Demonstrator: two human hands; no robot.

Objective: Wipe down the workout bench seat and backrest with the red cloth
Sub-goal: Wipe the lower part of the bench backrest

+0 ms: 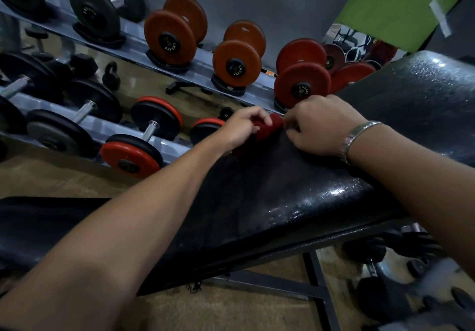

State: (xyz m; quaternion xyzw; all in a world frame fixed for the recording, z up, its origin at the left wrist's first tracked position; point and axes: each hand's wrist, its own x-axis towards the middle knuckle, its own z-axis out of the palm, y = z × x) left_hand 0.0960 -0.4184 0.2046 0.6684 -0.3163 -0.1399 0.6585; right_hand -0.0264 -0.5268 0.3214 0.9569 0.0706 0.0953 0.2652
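Observation:
A black padded workout bench fills the middle: its long backrest pad [282,197] runs from lower left up to the right, and a second black pad [421,104] rises at the upper right. The red cloth [267,128] is bunched at the far edge of the long pad. My left hand [244,127] pinches the cloth's left side. My right hand [323,125], with a metal bracelet on the wrist, grips the cloth's right end. Much of the cloth is hidden under my fingers.
Beyond the bench a two-tier dumbbell rack [195,76] holds orange-red dumbbells [236,60] and black dumbbells [95,9]. A kettlebell [111,76] stands on the floor behind. The bench's metal frame [316,279] and more dark weights [385,297] lie at the lower right.

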